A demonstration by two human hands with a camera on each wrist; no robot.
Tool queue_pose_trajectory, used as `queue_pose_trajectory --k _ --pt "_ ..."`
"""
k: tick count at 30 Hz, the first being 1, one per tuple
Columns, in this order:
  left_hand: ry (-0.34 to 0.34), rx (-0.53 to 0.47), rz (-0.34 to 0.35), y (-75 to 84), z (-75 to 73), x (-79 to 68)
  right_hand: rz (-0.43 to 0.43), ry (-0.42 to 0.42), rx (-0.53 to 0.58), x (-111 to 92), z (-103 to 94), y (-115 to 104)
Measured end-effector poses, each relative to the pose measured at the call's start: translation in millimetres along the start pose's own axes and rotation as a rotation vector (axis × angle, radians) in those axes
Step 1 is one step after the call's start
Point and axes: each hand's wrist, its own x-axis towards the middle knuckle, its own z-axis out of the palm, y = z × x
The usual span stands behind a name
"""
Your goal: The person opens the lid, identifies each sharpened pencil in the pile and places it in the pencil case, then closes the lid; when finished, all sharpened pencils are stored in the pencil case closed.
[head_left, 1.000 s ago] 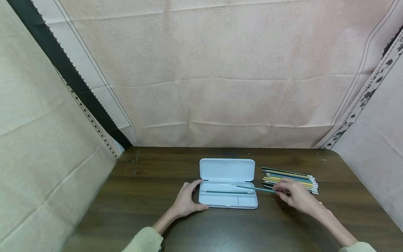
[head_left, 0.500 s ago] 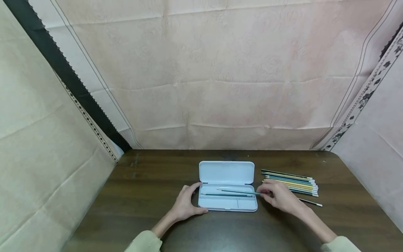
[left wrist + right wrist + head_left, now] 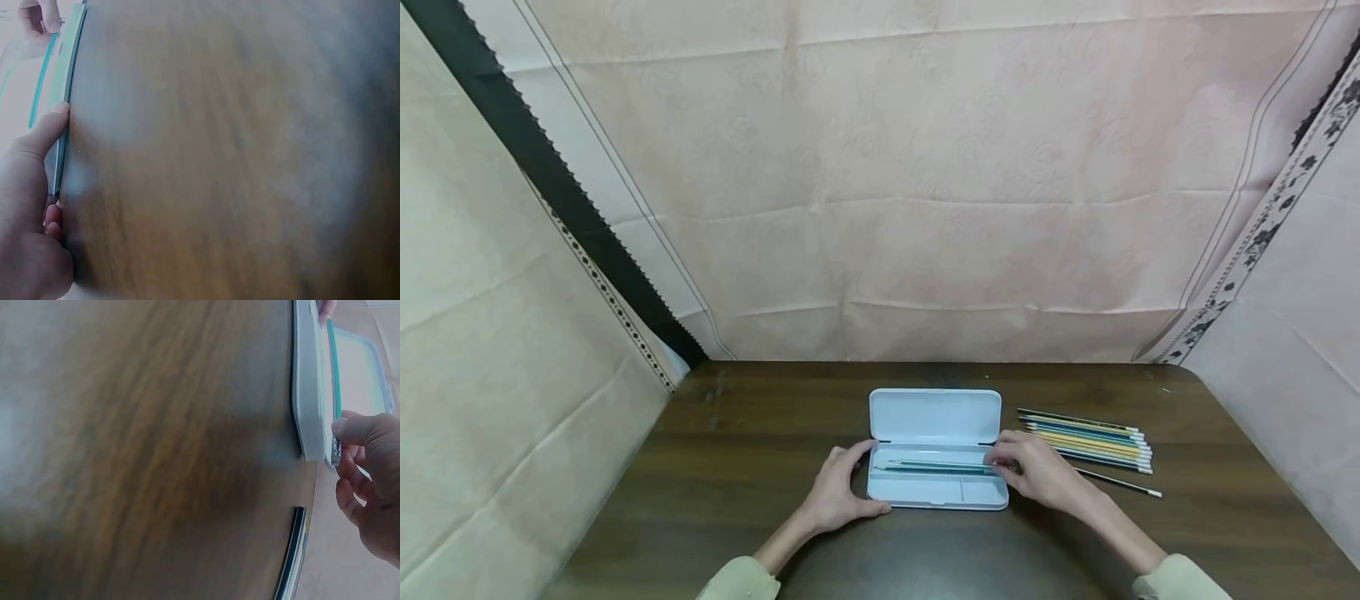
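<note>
Leftmost on my feed hangs a cream cloth panel (image 3: 505,350) with a black scalloped band (image 3: 561,187), meeting a brown wood-grain table (image 3: 715,500). Next, I see the left hand (image 3: 833,492) with thumb and fingers spread wide, gripping the left end of a light-blue, rectangular hinged case (image 3: 917,490), which lies open on the table, lid tilted back. Inside lies a slim green pencil (image 3: 917,471); alongside it, I have the right hand (image 3: 1033,468) pinching a second green pencil (image 3: 335,369) between thumb and fingers near its silver-banded end. Further right, a dark pencil with a white tip (image 3: 1123,482) lies just in front of a row of green, yellow and black pencils (image 3: 1086,440).
</note>
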Motion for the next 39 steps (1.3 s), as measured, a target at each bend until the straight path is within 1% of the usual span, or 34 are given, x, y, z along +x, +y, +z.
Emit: queue_pose_trajectory --k 5,9,14,19,25,28,32,37,39 --pt "-0.001 0.001 -0.003 -0.6 1.6 -1.2 0.000 -0.039 0.034 6 3.3 -5" --pt "0.003 0.004 0.001 -0.2 2.1 -0.5 0.007 -0.053 0.055 9 5.1 -7" --pt "-0.010 0.003 -0.001 0.7 1.9 -0.5 0.019 -0.073 0.046 9 8.4 -9" --pt "-0.003 0.008 0.002 0.4 1.2 -1.2 0.016 -0.087 0.026 12 11.2 -11" --pt "-0.009 0.017 0.001 0.7 1.3 -0.8 0.031 -0.106 0.068 11 10.3 -8" --pt "-0.001 0.019 0.008 1.4 1.6 1.3 0.036 -0.094 0.091 9 6.4 -3" --pt "-0.002 0.018 0.003 1.8 2.0 2.5 0.038 -0.063 0.084 2 -0.7 4" --pt "-0.006 0.017 -0.010 0.3 0.8 1.6 0.073 0.016 0.060 -11 -15.5 16" --pt "-0.007 0.016 -0.013 -0.6 0.3 0.8 0.058 0.072 0.050 -17 -22.5 22"
